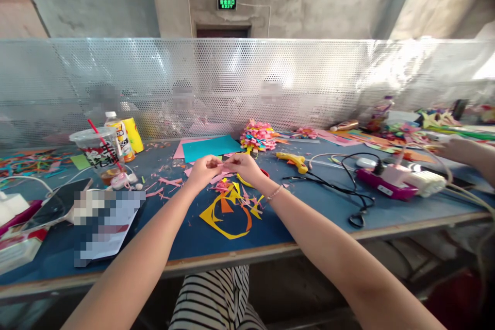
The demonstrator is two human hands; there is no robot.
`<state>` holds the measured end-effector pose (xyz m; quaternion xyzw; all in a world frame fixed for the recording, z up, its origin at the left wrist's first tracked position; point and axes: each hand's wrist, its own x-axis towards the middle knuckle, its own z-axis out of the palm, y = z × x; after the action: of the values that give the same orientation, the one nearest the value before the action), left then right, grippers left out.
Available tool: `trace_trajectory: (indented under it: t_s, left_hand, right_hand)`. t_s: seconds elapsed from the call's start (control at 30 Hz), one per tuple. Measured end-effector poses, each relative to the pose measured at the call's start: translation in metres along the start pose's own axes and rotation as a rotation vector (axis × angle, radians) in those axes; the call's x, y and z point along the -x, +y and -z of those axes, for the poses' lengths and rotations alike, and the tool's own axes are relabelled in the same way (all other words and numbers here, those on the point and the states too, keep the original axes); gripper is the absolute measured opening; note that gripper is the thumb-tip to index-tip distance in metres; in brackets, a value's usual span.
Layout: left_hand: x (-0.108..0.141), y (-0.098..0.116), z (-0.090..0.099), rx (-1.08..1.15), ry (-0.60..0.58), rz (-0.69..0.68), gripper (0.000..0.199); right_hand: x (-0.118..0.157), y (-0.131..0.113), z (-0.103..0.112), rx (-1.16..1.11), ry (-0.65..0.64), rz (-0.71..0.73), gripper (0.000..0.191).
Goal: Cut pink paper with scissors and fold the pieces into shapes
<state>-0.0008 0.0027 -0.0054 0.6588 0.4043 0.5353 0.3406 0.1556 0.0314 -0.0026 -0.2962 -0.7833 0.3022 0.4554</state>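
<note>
On the blue table, the left hand and right hand meet above the middle, thumbs and fingers curled nearly closed with the tips together; whether they pinch a piece of paper is too small to tell. Below them, toward the near edge, lies a yellow paper offcut with a round opening, loose scraps beside it. Toward the far edge are a blue sheet and a multicoloured paper ball. A lidded cup stands toward the left edge.
</note>
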Motion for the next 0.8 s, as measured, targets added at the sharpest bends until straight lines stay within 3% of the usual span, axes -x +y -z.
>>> trace_trajectory:
  t_s: [0.27,0.53,0.8]
  left_hand:
    - [-0.0011,0.0015,0.0039,0.126,0.070,0.172,0.026]
    - [-0.0009,0.0047,0.0035,0.234,0.124,0.249,0.030]
    - [-0.0004,0.0067,0.0035,0.274,0.131,0.246,0.028]
  right_hand:
    - [-0.0042,0.0074,0.0036,-0.085,-0.020,-0.098,0.025]
    - [-0.0051,0.0066,0.0062,-0.392,0.018,-0.307,0.023]
    - [-0.0041,0.0057,0.0031,-0.417,0.052,-0.263,0.020]
